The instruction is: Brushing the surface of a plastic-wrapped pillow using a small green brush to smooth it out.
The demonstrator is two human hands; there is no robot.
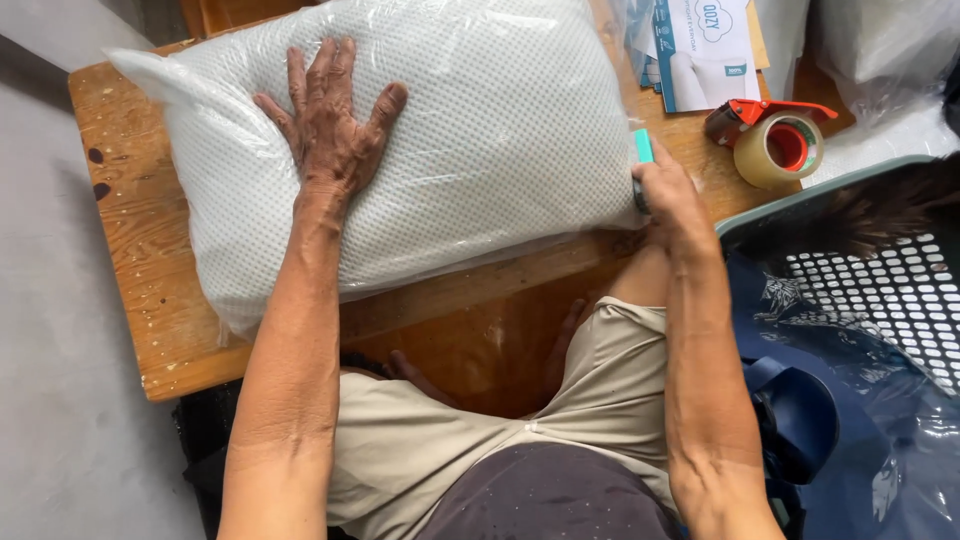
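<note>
The pillow (pixel 480 150) — white, bagged in clear plastic — fills the upper centre on a wooden table (pixel 150 300); the left hand (pixel 330 130) presses flat on it, fingers spread, gripping nothing; the right hand (pixel 665 195) at its right edge is closed around a teal tool (pixel 643 148); a tape dispenser (pixel 770 140) sits just right — a basket (pixel 890 280) lower right.
</note>
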